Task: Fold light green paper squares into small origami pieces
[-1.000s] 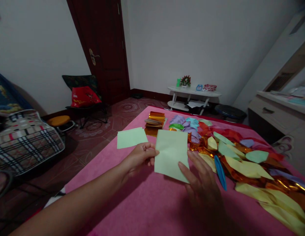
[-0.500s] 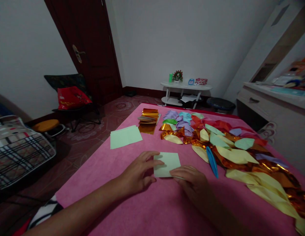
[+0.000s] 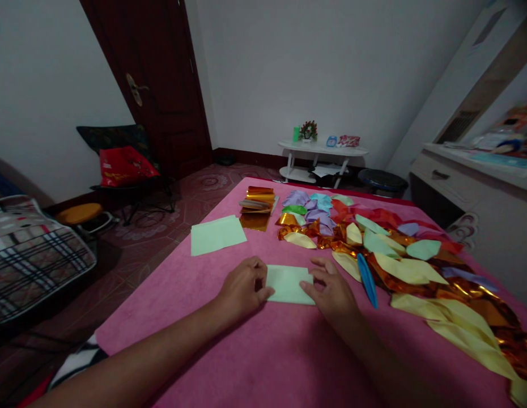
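Note:
A folded light green paper (image 3: pixel 288 284) lies flat on the pink tablecloth (image 3: pixel 263 351) in front of me. My left hand (image 3: pixel 243 288) has its fingers curled and pinched on the paper's left edge. My right hand (image 3: pixel 331 289) presses and grips the paper's right edge with thumb and fingers. A stack of the same green sheets (image 3: pixel 216 234) lies further back to the left.
A long heap of folded paper shapes (image 3: pixel 386 249) in yellow, green, purple, red and gold foil runs along the right of the table, with a blue one (image 3: pixel 367 279) near my right hand. Gold foil sheets (image 3: pixel 256 204) lie at the far end. A cabinet (image 3: pixel 471 192) stands right.
The green sheet, held up open a second ago, has been folded in half and laid on the cloth. Both hands have come in onto its two side edges.

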The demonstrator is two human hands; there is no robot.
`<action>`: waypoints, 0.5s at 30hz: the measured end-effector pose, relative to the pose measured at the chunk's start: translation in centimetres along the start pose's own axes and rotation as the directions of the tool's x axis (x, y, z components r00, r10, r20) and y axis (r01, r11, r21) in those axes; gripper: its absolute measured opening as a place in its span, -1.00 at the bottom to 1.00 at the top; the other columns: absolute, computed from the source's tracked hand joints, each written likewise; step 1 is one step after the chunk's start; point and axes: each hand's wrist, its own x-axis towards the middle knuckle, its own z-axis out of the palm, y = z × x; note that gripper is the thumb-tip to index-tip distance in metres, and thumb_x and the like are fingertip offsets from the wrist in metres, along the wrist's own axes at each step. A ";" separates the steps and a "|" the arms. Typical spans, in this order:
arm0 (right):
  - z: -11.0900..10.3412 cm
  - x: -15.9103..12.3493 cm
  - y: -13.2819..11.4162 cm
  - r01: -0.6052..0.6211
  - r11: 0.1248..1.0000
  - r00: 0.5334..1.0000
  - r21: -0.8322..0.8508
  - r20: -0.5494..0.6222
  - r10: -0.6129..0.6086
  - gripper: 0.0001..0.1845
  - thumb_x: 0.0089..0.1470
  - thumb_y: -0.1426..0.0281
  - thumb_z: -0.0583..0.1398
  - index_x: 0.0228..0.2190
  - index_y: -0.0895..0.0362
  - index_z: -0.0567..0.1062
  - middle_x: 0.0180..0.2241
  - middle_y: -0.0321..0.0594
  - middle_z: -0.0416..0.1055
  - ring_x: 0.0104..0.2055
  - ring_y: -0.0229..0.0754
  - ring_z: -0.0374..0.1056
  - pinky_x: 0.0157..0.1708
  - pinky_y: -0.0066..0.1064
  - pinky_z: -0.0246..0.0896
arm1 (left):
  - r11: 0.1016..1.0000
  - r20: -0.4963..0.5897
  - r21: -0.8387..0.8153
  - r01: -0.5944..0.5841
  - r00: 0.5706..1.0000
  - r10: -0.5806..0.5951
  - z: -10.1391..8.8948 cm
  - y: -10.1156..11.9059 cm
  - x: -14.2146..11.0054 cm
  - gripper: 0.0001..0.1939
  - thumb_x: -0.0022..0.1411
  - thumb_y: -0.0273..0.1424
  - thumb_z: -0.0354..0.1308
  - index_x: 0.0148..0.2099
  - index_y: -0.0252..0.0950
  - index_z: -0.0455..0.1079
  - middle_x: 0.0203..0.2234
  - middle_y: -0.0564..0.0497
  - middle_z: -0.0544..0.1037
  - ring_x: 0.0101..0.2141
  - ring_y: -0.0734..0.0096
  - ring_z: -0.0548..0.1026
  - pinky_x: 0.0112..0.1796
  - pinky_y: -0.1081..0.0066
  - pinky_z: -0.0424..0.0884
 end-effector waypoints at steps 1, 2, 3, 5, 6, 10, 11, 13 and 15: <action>0.1 0.3 -0.2 0.012 0.996 1.000 -0.089 0.000 -0.012 -0.86 -0.07 0.34 0.25 -0.55 0.16 0.52 -0.11 -0.05 0.36 -0.13 -0.08 0.36 -0.21 -0.30 0.30 | 0.999 -0.020 0.032 0.010 1.000 -0.009 0.0 0.1 0.1 -0.83 -0.01 -0.40 0.28 -0.54 -0.30 0.37 -0.26 -0.05 0.46 -0.23 0.27 0.42 -0.27 0.37 0.32; 0.1 0.5 -0.4 0.015 0.987 1.000 -0.160 0.001 -0.015 -0.90 -0.08 0.36 0.25 -0.54 0.14 0.51 -0.18 -0.10 0.39 -0.19 -0.11 0.37 -0.23 -0.31 0.28 | 0.998 -0.030 0.053 0.017 0.999 -0.016 -0.1 0.1 0.1 -0.84 -0.04 -0.40 0.30 -0.53 -0.30 0.37 -0.17 -0.07 0.44 -0.16 0.22 0.41 -0.22 0.34 0.33; 0.1 0.6 -0.8 0.009 0.977 1.000 -0.212 -0.003 -0.010 -0.93 -0.09 0.38 0.25 -0.52 0.13 0.51 -0.27 -0.16 0.40 -0.27 -0.14 0.37 -0.29 -0.34 0.26 | 0.998 -0.033 0.065 0.023 0.999 -0.021 -0.1 0.1 0.1 -0.85 -0.04 -0.40 0.30 -0.52 -0.29 0.38 -0.12 -0.09 0.42 -0.11 0.18 0.39 -0.19 0.30 0.34; 0.2 0.6 -1.3 -0.019 0.965 1.000 -0.263 -0.015 0.015 -0.95 -0.09 0.39 0.24 -0.51 0.10 0.50 -0.42 -0.26 0.38 -0.41 -0.20 0.32 -0.42 -0.41 0.17 | 0.998 -0.032 0.064 0.025 0.999 -0.023 -0.1 -0.1 0.2 -0.84 -0.05 -0.36 0.31 -0.50 -0.29 0.39 -0.08 -0.11 0.41 -0.06 0.13 0.37 -0.13 0.25 0.34; 0.3 0.6 -1.5 -0.044 0.965 0.999 -0.258 -0.023 0.039 -0.95 -0.09 0.38 0.23 -0.52 0.09 0.49 -0.48 -0.30 0.35 -0.46 -0.22 0.29 -0.47 -0.43 0.11 | 0.999 -0.033 0.047 0.021 0.999 -0.020 -0.1 -0.3 0.3 -0.84 -0.05 -0.34 0.32 -0.49 -0.29 0.41 -0.07 -0.12 0.41 -0.05 0.12 0.37 -0.10 0.24 0.33; 1.1 0.4 -1.3 -0.193 0.972 0.980 0.137 -0.019 0.197 -0.81 -0.11 0.25 0.26 -0.56 0.11 0.45 -0.62 -0.37 0.28 -0.58 -0.27 0.19 -0.57 -0.47 0.02 | 0.969 -0.041 -0.246 0.036 0.998 -0.047 0.1 -0.8 1.3 -0.78 -0.07 -0.26 0.34 -0.40 -0.31 0.50 -0.13 -0.14 0.47 -0.12 0.15 0.42 -0.14 0.28 0.35; 1.2 0.4 -1.2 -0.218 0.931 0.974 0.293 0.002 0.227 -0.77 -0.13 0.21 0.27 -0.56 0.12 0.44 -0.62 -0.37 0.28 -0.58 -0.26 0.20 -0.57 -0.47 0.05 | 0.922 -0.015 -0.379 0.075 0.996 -0.087 0.3 -0.8 1.7 -0.75 -0.05 -0.24 0.32 -0.37 -0.33 0.51 -0.21 -0.14 0.50 -0.21 0.19 0.45 -0.22 0.31 0.37; 1.2 0.5 -1.1 -0.227 0.819 0.967 0.526 0.024 0.253 -0.69 -0.17 0.15 0.30 -0.57 0.14 0.42 -0.61 -0.34 0.29 -0.56 -0.25 0.22 -0.56 -0.46 0.11 | 0.770 0.057 -0.614 0.173 0.983 -0.176 0.6 -0.8 2.5 -0.68 0.00 -0.20 0.28 -0.33 -0.39 0.52 -0.38 -0.10 0.53 -0.40 0.32 0.45 -0.37 0.39 0.34; 1.0 0.7 -1.1 -0.203 0.766 0.966 0.610 -0.002 0.257 -0.64 -0.17 0.11 0.30 -0.59 0.15 0.42 -0.62 -0.33 0.28 -0.55 -0.25 0.21 -0.56 -0.46 0.12 | 0.643 0.079 -0.734 0.219 0.968 -0.239 0.9 -0.6 3.0 -0.65 0.02 -0.19 0.28 -0.31 -0.41 0.52 -0.49 -0.04 0.52 -0.50 0.42 0.40 -0.44 0.45 0.29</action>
